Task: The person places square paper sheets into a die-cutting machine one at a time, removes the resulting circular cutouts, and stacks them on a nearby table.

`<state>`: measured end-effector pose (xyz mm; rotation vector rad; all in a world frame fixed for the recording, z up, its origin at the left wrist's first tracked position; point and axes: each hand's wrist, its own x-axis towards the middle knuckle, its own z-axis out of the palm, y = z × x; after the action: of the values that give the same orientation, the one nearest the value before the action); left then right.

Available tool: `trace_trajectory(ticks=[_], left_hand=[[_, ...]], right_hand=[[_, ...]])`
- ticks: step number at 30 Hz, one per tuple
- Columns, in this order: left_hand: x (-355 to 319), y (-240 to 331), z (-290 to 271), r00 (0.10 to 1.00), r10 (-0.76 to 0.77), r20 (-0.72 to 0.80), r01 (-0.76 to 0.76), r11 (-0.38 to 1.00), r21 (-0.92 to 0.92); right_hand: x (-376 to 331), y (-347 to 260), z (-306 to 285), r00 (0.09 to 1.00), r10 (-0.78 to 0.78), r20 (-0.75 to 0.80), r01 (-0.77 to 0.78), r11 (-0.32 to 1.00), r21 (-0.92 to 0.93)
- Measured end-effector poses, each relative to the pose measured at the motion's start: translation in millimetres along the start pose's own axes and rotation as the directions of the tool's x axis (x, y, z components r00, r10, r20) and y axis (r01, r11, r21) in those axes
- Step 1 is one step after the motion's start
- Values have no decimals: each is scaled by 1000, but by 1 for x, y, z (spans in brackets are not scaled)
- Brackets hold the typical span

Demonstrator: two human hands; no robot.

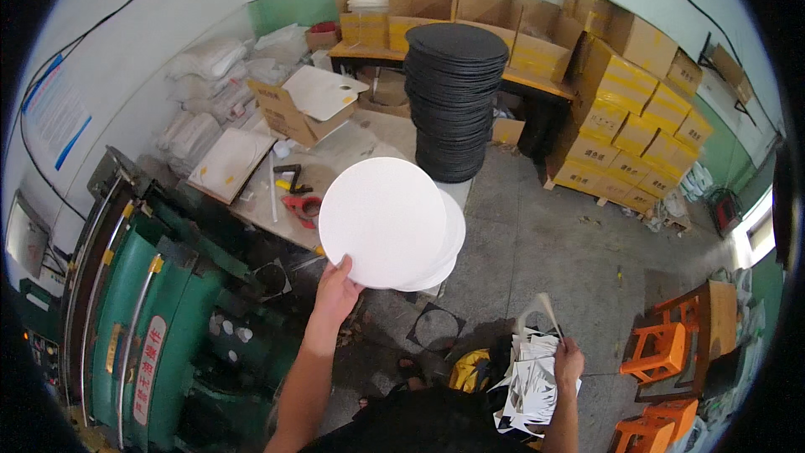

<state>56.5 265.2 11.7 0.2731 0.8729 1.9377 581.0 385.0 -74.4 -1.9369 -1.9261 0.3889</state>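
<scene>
White disc [381, 222], round with no long axis, lies ahead and rightward of my left grip [337, 292], which is pinched on its near rim; my right grip [569, 361], clamped on a pale curved strip [548, 310], sits farther off.

Two bare hands [339, 294] and at least two white discs [381, 220] appear with one curved white offcut [547, 308], one black disc stack [454, 109] and at least three orange stools [654, 354].

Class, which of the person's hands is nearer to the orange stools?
Right. The right hand is a little left of the orange stools in the picture; the left hand, holding a white disc, is much farther left.
</scene>
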Motion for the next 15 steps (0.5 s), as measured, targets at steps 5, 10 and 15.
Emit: trace_trajectory(ticks=[5,10,15], left_hand=[[55,-30,2,993,-55,-100,58,998,27],[60,-44,14,952,-78,-295,151,961,233],[51,-29,5,956,-28,-293,102,965,242]], right_hand=[[-34,44,-37,995,72,-71,-92,936,-340],[-97,166,58,980,194,-36,-190,879,-438],[-99,188,203,633,388,670,-193,917,-349]])
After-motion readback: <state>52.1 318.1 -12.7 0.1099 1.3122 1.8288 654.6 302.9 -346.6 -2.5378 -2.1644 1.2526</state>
